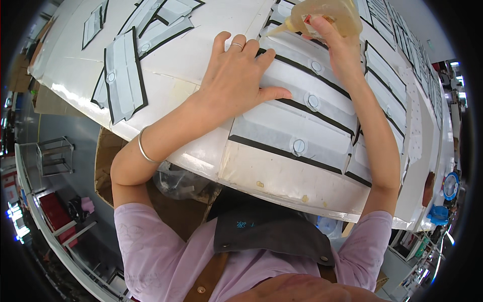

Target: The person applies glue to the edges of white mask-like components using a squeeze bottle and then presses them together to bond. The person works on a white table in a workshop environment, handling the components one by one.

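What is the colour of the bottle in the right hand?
The bottle is translucent pale yellow; it shows best in the head view.

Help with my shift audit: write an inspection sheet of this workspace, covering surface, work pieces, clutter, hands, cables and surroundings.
Surface: white tabletop, stained near its front edge.
Work pieces: black-edged panels in a column; yellowish squeeze bottle.
Clutter: loose panels, some overlapping, at left.
Hands: left hand spread at the column's left side; right hand grips the bottle, nozzle pointing left.
Cables: nothing seen.
Surroundings: cardboard box and clear plastic bag below the tabletop; grey floor at left.
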The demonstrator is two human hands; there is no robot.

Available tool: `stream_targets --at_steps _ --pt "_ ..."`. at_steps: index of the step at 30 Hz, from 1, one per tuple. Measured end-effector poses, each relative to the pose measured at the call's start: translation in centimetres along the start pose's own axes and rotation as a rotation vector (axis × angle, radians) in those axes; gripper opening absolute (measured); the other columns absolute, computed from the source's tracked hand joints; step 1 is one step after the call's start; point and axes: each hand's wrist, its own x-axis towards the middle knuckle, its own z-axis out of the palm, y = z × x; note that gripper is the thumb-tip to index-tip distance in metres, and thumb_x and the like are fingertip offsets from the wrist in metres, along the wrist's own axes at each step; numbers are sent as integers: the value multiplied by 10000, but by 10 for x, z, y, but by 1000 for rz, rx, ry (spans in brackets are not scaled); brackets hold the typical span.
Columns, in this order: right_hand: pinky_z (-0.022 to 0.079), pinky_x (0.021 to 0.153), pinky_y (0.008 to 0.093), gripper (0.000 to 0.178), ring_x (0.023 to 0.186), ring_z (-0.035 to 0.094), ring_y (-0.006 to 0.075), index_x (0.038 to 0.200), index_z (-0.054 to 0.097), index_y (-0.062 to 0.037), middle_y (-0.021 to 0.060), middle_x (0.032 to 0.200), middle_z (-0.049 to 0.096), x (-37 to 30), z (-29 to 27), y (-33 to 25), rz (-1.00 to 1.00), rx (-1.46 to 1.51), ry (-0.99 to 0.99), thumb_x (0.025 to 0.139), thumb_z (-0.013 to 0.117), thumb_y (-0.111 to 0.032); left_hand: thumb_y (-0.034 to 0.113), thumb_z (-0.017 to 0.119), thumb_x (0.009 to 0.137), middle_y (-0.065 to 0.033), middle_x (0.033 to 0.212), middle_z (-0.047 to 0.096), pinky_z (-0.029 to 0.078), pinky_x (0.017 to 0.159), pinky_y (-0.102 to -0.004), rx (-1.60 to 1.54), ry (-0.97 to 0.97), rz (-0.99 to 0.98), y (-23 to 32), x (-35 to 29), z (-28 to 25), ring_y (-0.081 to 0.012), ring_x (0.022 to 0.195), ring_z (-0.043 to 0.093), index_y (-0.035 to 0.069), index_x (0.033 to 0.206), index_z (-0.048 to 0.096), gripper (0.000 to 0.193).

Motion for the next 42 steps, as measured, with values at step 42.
stream_targets --at_steps 42 --pt "599 764 301 388 934 699 160 1220 610 -39 61 1069 688 60 -26 20 15 101 -25 925 785 -221 738 642 826 -176 913 672 372 1023 -510 71 69 18 -29 64 36 -327 970 628 59 1140 753 756"
